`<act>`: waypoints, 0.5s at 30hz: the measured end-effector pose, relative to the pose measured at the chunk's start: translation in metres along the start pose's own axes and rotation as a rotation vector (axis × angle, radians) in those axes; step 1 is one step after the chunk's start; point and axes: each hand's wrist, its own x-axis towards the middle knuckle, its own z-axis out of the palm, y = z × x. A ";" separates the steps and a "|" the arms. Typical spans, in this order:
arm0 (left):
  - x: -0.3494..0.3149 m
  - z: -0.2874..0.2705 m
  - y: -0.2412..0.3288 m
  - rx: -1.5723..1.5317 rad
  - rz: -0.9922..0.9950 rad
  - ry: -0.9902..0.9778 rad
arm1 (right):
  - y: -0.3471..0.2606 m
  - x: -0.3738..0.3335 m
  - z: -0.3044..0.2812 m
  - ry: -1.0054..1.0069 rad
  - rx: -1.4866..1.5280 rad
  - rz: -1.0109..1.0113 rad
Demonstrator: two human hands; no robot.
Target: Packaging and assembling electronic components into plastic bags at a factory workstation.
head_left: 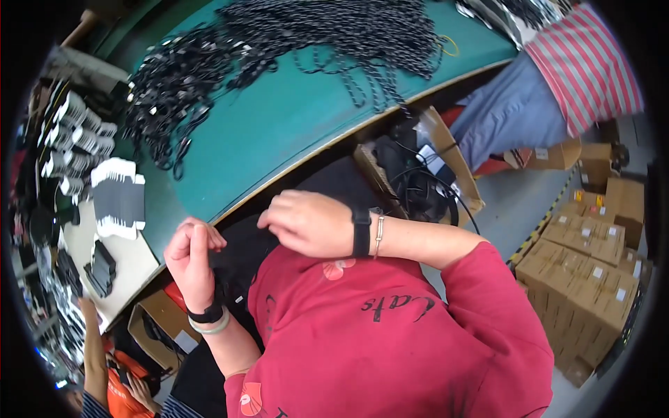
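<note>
My left hand (189, 261) is raised just off the near edge of the green worktable (258, 132), its fingers curled and the thumb folded over. No object sticks out of it, but the inside of its grip is hidden. To its right, my right hand (306, 221) hovers in front of my red shirt, back of the hand up and fingers bent down. Its palm and fingertips are turned away, so anything held there is out of sight. A gap separates the two hands. Across the far side of the table lies a large heap of black-and-white braided cables (334, 35).
A stack of dark grey and white flat pieces (118, 198) stands at the left. An open carton (456, 150) with black cables sits under the table edge. Another person's striped shirt (582, 70) shows at upper right. Stacked cardboard boxes (585, 265) stand at the right.
</note>
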 end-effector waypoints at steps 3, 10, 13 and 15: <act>0.028 0.023 -0.006 0.030 -0.029 -0.022 | 0.001 -0.017 -0.008 -0.066 0.011 0.061; 0.046 0.043 -0.028 -0.020 -0.131 0.073 | 0.035 -0.035 -0.127 -0.043 -0.318 0.399; 0.048 0.044 -0.027 -0.014 -0.158 0.070 | 0.086 -0.051 -0.175 0.067 -0.573 0.627; 0.049 0.044 -0.027 -0.009 -0.170 0.066 | 0.115 -0.064 -0.196 0.004 -0.723 0.783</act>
